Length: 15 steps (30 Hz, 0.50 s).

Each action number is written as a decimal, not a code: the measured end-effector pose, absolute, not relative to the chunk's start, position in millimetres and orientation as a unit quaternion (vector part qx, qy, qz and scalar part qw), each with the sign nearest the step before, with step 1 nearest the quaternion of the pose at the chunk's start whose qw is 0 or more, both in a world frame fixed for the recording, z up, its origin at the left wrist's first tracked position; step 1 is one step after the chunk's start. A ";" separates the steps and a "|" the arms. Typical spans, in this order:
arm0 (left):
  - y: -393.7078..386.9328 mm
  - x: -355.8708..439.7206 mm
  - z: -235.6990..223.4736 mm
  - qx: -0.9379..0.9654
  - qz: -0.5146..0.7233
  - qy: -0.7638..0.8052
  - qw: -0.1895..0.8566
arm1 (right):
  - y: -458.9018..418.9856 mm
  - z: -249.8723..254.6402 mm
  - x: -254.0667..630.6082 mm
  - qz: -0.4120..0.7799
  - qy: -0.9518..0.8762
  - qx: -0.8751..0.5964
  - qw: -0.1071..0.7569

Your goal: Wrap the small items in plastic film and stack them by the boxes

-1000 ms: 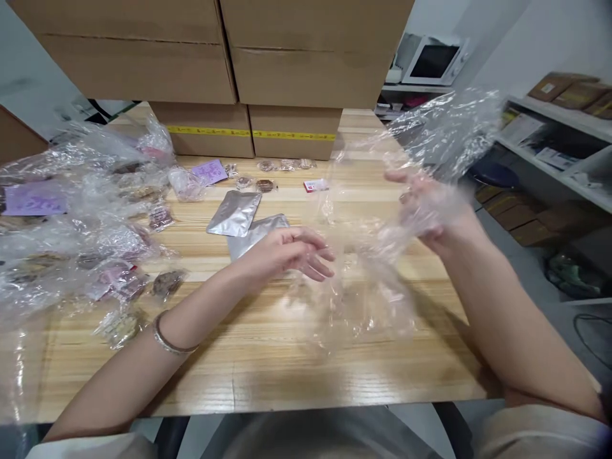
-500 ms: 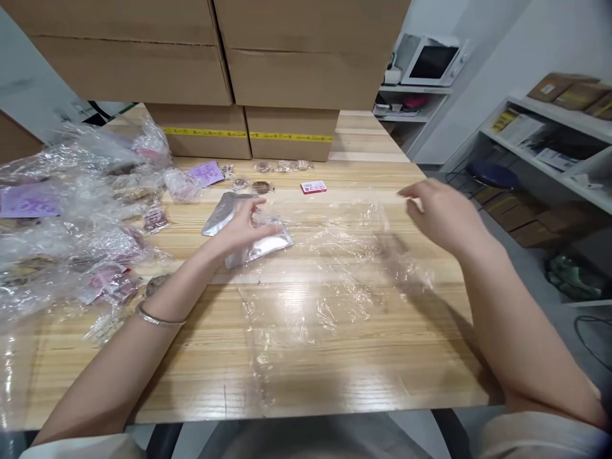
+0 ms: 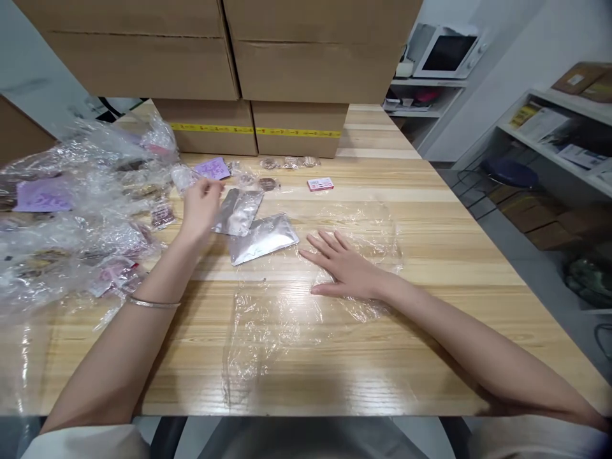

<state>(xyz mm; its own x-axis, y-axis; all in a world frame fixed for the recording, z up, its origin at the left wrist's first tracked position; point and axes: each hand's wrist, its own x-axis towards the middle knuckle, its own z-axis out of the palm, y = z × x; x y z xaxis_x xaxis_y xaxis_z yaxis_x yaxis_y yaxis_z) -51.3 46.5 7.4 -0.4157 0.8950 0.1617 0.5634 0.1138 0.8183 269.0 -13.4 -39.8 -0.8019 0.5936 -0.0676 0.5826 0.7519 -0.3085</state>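
My right hand (image 3: 347, 268) lies with its fingers spread on a thin clear plastic bag or sheet (image 3: 282, 319) laid out on the table. My left hand (image 3: 203, 203) is above the table beside two silver foil pouches, its fingers curled together; whether anything is pinched in them is hidden. One foil pouch (image 3: 238, 210) partly meets the nearer foil pouch (image 3: 264, 238). Just behind my left fingers are a purple packet (image 3: 213, 168) and a small clear-wrapped packet (image 3: 180, 176).
Crumpled clear bags (image 3: 90, 223) with several packets inside fill the left of the wooden table (image 3: 459, 306). Cardboard boxes (image 3: 296, 70) are stacked at the back. A small red-and-white box (image 3: 320, 184) and wrapped round pieces (image 3: 268, 183) lie before them.
My right hand has come down leftward from the right onto the clear plastic. My left hand has moved left off the foil pouches, and its fingers have closed.
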 end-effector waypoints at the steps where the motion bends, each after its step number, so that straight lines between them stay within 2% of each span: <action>1: 47.7 -56.2 3.6 0.504 0.383 0.757 0.163 | -13.6 -39.6 269.0 0.157 -0.936 -0.314 0.018; 6: 50.1 -57.6 -12.6 0.536 0.116 0.831 0.096 | -13.8 -44.8 269.1 0.144 -0.939 -0.310 0.037; 11: 53.5 -47.0 -13.1 0.524 0.074 0.841 0.114 | -13.8 -47.1 270.3 0.134 -0.940 -0.311 0.048; 13: 55.1 -48.4 -14.8 0.522 0.087 0.842 0.107 | -14.0 -46.5 270.1 0.131 -0.940 -0.311 0.053; 15: 57.2 -53.3 -18.7 0.528 0.129 0.827 0.144 | -14.2 -45.6 269.7 0.132 -0.940 -0.309 0.055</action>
<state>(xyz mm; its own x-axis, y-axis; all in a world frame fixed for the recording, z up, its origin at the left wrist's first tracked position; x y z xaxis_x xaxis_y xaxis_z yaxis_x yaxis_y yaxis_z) -53.3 57.2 -18.7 -0.4015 0.9101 -0.1027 0.8359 0.4099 0.3651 269.7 -14.2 -45.6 -0.8026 0.5961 0.0215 0.5670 0.7737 -0.2826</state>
